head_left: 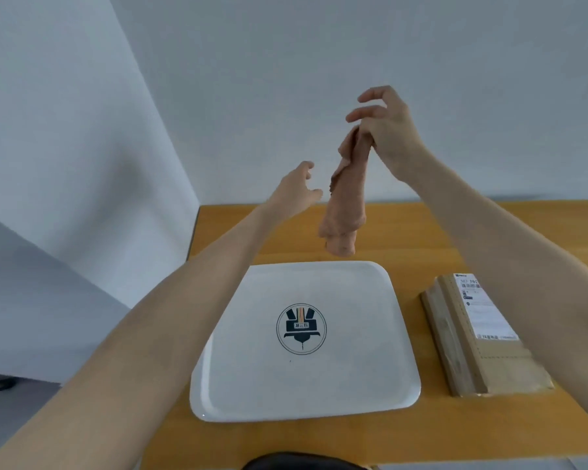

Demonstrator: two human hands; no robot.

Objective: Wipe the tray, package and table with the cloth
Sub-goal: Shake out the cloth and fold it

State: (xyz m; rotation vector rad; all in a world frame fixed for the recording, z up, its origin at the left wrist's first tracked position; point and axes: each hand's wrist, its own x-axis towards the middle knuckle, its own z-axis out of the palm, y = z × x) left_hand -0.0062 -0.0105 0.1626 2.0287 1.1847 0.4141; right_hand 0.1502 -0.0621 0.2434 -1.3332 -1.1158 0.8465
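This is a plain, sparsely furnished indoor room, more like an office or a staged test space than a home, though which one cannot be told. Bare white walls (pixel 286 62) meet in a corner at far left behind a wood-topped table (pixel 404 232). On it lie a white tray (pixel 218 385) printed with a logo (pixel 301 329) and, to its right, a cardboard package (pixel 472 361) with a shipping label (pixel 486 310).

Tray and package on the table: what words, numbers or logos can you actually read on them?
Tray: round emblem in the middle, dark with orange stripes; its small characters are too blurred to read.
Package: white label; the top line may begin "507", not certain; all the smaller print is too blurred to read.
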